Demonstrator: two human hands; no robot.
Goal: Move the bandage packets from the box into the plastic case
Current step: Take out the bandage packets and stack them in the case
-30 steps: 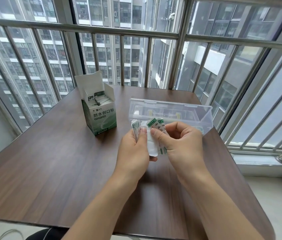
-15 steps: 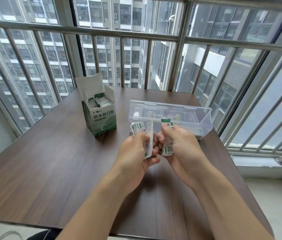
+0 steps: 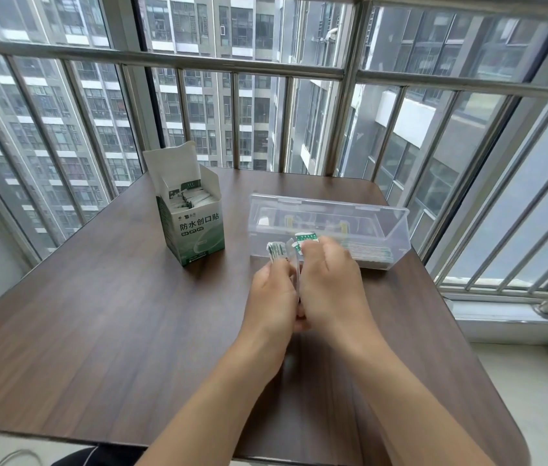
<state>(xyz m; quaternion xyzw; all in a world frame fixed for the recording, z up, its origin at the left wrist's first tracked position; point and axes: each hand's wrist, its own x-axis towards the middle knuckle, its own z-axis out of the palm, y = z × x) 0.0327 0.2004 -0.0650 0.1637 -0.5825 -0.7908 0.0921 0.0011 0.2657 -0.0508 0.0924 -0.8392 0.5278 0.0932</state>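
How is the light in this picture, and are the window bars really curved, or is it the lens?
Head view: soft daylight through the window bars, only faint shadows on the table; the bars bow near the edges, which suggests wide-angle distortion; the plastic case shows no strong glare; packets in the left hand and right hand look slightly blurred.

Light: soft overcast daylight through barred window (image 3: 266, 122) ahead | Shadows: faint, diffuse on dark brown wooden counter (image 3: 97, 314) | Glare: mild sheen, counter's far end | Distortion: wide-angle bowing of bars at edges | Focus: mostly sharp, slight softness overall
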